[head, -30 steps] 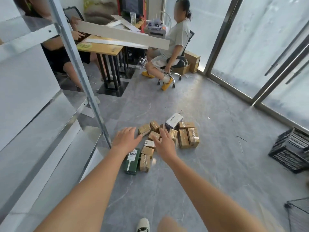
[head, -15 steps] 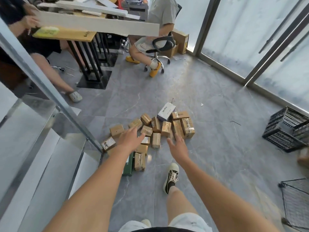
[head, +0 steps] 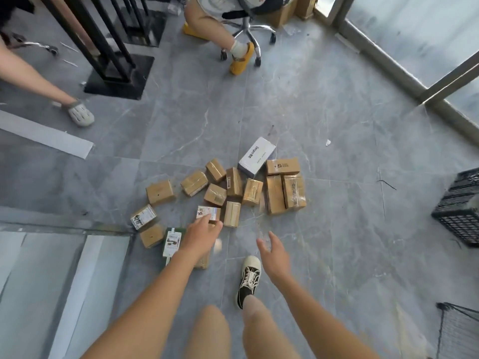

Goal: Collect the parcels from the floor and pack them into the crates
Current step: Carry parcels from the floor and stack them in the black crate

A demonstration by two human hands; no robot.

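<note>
Many taped brown parcels (head: 234, 182) on floor | both hands (head: 201, 235) spread, holding nothing

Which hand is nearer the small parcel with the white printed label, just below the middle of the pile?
Left. The left hand has its fingertips at the white-labelled parcel, reaching over its near edge. The right hand hangs open, off to the parcel's right and nearer the person, over bare floor.

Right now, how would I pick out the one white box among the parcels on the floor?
Find the cluster of parcels on the grey tiled floor, ahead of the person's hands. Go to the far edge of the cluster, towards the office chair. The white box lies there at an angle, beside a brown carton; it is the only white one with dark print on top, where its neighbours are brown cardboard.
</note>
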